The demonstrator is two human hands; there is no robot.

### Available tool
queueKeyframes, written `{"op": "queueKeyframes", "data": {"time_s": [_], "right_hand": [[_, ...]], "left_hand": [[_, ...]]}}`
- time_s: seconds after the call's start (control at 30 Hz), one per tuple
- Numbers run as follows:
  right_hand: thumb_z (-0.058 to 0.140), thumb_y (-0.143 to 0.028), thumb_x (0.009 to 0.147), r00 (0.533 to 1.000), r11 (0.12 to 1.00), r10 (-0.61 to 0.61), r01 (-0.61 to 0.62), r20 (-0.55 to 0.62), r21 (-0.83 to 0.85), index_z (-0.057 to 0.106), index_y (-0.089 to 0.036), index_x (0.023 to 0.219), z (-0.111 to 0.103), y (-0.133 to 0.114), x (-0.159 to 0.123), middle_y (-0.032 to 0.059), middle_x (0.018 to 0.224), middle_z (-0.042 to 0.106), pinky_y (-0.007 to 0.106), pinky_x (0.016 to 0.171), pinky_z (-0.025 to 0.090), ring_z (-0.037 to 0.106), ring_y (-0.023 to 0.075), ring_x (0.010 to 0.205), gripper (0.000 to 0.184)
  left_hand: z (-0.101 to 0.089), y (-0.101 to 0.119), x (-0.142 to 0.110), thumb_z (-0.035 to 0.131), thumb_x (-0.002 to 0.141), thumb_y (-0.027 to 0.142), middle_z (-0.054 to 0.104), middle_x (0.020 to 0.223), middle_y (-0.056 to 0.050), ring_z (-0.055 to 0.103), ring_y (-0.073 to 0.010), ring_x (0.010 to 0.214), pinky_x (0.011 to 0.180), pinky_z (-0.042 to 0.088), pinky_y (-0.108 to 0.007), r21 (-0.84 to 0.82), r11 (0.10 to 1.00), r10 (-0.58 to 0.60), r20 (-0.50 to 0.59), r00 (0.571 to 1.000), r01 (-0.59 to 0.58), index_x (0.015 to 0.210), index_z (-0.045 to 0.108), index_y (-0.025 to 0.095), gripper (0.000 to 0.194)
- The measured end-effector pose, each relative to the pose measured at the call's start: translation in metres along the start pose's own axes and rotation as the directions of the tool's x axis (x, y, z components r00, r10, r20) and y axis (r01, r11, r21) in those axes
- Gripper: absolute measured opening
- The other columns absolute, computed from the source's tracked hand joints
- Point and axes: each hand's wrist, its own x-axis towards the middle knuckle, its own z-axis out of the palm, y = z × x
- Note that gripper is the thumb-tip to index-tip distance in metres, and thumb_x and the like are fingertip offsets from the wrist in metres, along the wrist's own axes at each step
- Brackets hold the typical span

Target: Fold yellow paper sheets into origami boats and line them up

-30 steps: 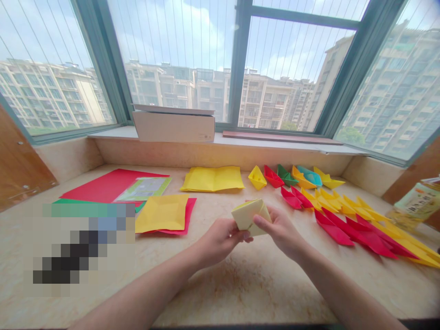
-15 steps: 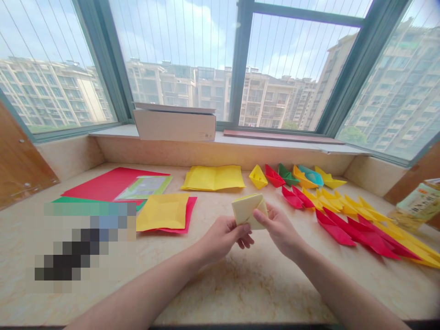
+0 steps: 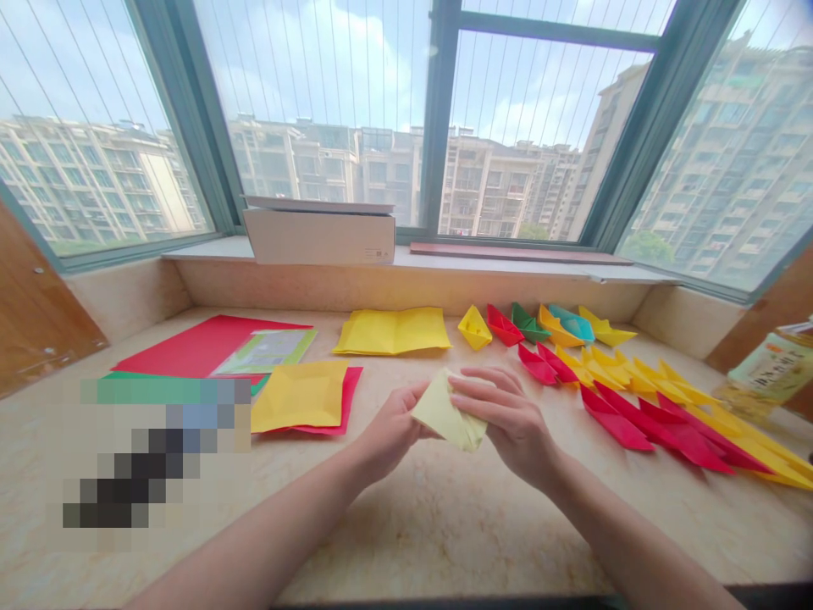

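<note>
A folded pale yellow paper is held above the countertop between both hands, turned so that one corner points down. My left hand grips its left edge, the fingers partly hidden behind it. My right hand is closed about the right side, its fingers lying across the paper's front face. Left of the hands lie yellow square sheets on top of a red sheet. Behind them rests a stack of creased yellow paper. Folded red paper boats stand to the right.
More boats, among them a yellow one, a green one and a blue one, line the back right. Large red paper and a clear packet lie at left. A white box sits on the sill; a labelled bag stands far right.
The folded paper has been turned and tilted in the hands. My right fingers have moved from its back edge to across its front. The view has shifted slightly.
</note>
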Motion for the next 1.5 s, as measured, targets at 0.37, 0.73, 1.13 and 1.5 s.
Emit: {"op": "queueKeyframes", "data": {"time_s": [0.37,0.73,1.13,1.5], "right_hand": [[0.042,0.0,0.09,0.998,0.999,0.035,-0.033,0.059,-0.032,0.068,-0.033,0.121,0.005,0.01,-0.004,0.0042,0.145,0.052,0.05,0.104,0.044,0.046,0.0253,0.134,0.053],[0.061,-0.034,0.09,0.845,0.797,0.52,-0.533,0.126,0.285,0.064,-0.023,0.122,0.01,-0.009,0.0,0.0069,0.106,0.074,0.035,0.073,0.058,0.071,0.0228,0.085,0.033],[0.064,-0.04,0.089,0.756,0.606,0.621,-0.63,0.205,0.487,0.068,-0.024,0.115,0.017,-0.012,0.0,0.0074,0.111,0.073,0.033,0.075,0.057,0.07,0.0227,0.092,0.031],[0.068,-0.039,0.087,0.702,0.457,0.654,-0.663,0.281,0.593,0.068,-0.022,0.114,0.023,-0.015,0.002,0.0062,0.105,0.075,0.029,0.071,0.056,0.07,0.0197,0.086,0.032]], "left_hand": [[-0.006,-0.006,0.0,0.068,0.085,0.045,0.072,0.1,-0.012,0.069,-0.0214,0.081,0.071,0.052,-0.03,0.028,1.0,0.007,-0.112,0.994,-0.004,0.121,0.057,0.014,0.048],[-0.005,-0.001,-0.004,0.066,0.084,0.044,0.07,0.087,-0.007,0.067,-0.0191,0.075,0.067,0.051,-0.029,0.233,0.969,0.119,-0.146,0.982,-0.083,0.099,0.056,0.014,0.034],[0.001,-0.002,-0.008,0.058,0.09,0.043,0.065,0.082,-0.004,0.063,-0.0175,0.072,0.062,0.048,-0.027,0.33,0.939,0.149,-0.121,0.981,-0.102,0.097,0.056,0.015,0.029],[-0.001,-0.005,-0.009,0.053,0.091,0.037,0.062,0.076,-0.003,0.057,-0.0151,0.067,0.059,0.042,-0.024,0.473,0.874,0.222,-0.183,0.958,-0.113,0.086,0.059,0.015,0.023]]}}
